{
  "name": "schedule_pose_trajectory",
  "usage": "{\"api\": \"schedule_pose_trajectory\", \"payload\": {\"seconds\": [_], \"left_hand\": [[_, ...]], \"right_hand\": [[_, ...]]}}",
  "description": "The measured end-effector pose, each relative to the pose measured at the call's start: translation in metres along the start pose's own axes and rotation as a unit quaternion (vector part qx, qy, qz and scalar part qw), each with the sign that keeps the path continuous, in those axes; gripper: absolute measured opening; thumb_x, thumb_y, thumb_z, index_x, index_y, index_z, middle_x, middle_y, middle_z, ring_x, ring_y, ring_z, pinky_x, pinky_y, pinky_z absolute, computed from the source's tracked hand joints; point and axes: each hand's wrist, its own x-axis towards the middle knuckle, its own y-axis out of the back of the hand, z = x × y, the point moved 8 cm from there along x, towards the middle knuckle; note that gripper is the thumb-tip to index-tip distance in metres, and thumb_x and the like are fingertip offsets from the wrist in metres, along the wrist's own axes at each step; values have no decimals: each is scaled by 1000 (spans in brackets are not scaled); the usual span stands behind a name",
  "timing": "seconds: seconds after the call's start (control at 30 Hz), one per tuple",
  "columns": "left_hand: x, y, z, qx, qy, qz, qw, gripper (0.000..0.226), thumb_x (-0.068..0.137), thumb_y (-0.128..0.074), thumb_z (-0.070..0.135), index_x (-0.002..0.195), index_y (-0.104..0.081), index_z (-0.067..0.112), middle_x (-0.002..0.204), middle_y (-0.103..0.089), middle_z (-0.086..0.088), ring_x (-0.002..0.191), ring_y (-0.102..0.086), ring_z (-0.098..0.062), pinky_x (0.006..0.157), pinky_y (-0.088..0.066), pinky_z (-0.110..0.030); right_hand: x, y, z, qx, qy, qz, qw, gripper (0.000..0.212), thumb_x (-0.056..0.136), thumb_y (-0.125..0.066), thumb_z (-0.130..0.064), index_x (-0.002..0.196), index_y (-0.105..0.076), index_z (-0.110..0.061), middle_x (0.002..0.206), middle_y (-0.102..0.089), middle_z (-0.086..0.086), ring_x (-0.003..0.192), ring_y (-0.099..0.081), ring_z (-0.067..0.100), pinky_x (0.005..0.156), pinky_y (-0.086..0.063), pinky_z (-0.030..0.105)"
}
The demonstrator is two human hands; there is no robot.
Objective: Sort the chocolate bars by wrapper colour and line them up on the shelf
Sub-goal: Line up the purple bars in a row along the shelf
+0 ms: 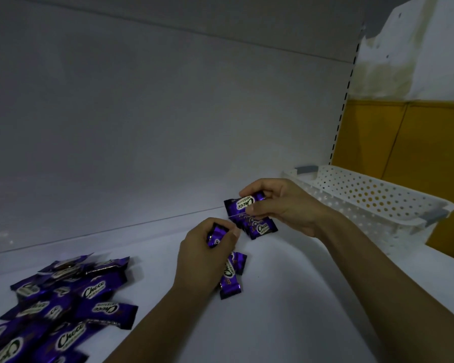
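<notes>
On the white shelf [299, 297], seen from the head camera, both hands work close together near the grey back panel [168, 113]. The right hand [286, 205] pinches a purple bar [243, 205] between thumb and curled fingers [249, 191], label facing up, just above the shelf. The left hand [205, 247] has its fingers closed round a second purple bar [216, 235], of which only one end shows.

Directly under the right fingers lies a small cluster [262, 227] of overlapping purple bars; whether the held bar touches it cannot be told. Just beside the left fingers, on their near side, two loose bars [231, 276] lie on the shelf, partly hidden by the hand. Well to the left of both sets of fingers sits a jumbled pile [63, 305] of purple bars, crossing at all angles. To the right of the right fingers stands a white perforated basket [364, 200].

Judged from this, the task looks to be at an early stage. Every wrapper in view is purple, so no colour split shows, and no tidy row is laid out. The cluster under the right fingers may be the start of a line. Most bars, the pile above all, are not yet lined up.
</notes>
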Motion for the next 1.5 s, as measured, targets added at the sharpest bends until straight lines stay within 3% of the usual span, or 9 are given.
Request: {"api": "schedule_pose_trajectory", "payload": {"seconds": [0.23,0.4,0.47,0.57,0.67,0.83,0.93,1.4,1.5], "left_hand": [[-1,-1,0,-7,2,-1,1000,7,86,-67,26,80,-66,28,74,-68,18,69,-63,3,54,-47,-8],[0,0,4,4,-6,3,1000,5,86,-67,26,81,-66,27,73,-67,14,68,-62,5,54,-44,-5],[1,1,5,2,-8,5,1000,6,86,-67,26,81,-67,26,72,-67,13,68,-62,4,54,-44,-5],[0,0,4,1,-4,5,1000,7,86,-67,26,79,-66,27,72,-67,14,68,-62,4,55,-44,-5],[0,-1,4,9,-4,5,1000,7,86,-67,26,79,-66,27,72,-67,13,66,-61,4,54,-44,-5],[0,0,4,13,-8,4,1000,5,87,-67,25,82,-66,26,75,-68,11,67,-61,3,55,-45,-7],[0,0,4,9,-6,5,1000,8,87,-67,24,79,-66,27,72,-67,12,65,-62,2,55,-47,-8],[-1,0,3,10,-6,9,1000,9,86,-67,23,78,-66,27,71,-67,13,64,-61,0,55,-47,-9],[-1,1,4,1,-11,15,1000,10,86,-68,22,77,-66,26,70,-67,18,63,-60,2,55,-45,-8]], "right_hand": [[0,22,14,66,-60,114,990,14,79,-66,2,91,-69,-7,62,-62,-2,57,-55,7,54,-45,19],[-2,38,22,84,-86,176,977,2,85,-64,-8,86,-65,-10,86,-71,9,72,-68,14,70,-53,26],[-1,40,21,22,-84,183,979,5,83,-65,-7,83,-62,-11,82,-69,11,66,-66,14,68,-52,25],[-1,43,18,-150,-83,165,971,5,81,-71,-12,78,-67,-13,78,-68,8,60,-59,9,57,-47,17],[-3,42,18,-219,-84,107,966,11,84,-70,-21,86,-72,-10,76,-70,3,54,-59,2,47,-41,6],[-8,33,21,-298,-96,-1,950,11,76,-78,-21,85,-72,-22,69,-70,-8,66,-65,7,61,-48,13],[-7,26,27,-354,-90,-39,930,12,74,-79,-14,83,-74,-21,78,-72,2,74,-64,12,79,-51,30],[6,27,31,-434,-8,53,899,20,72,-79,-13,88,-67,-18,92,-59,-1,89,-57,15,74,-45,28],[7,27,32,-440,-3,50,896,17,73,-79,-12,88,-71,-16,92,-64,2,84,-59,15,70,-46,26]]}}
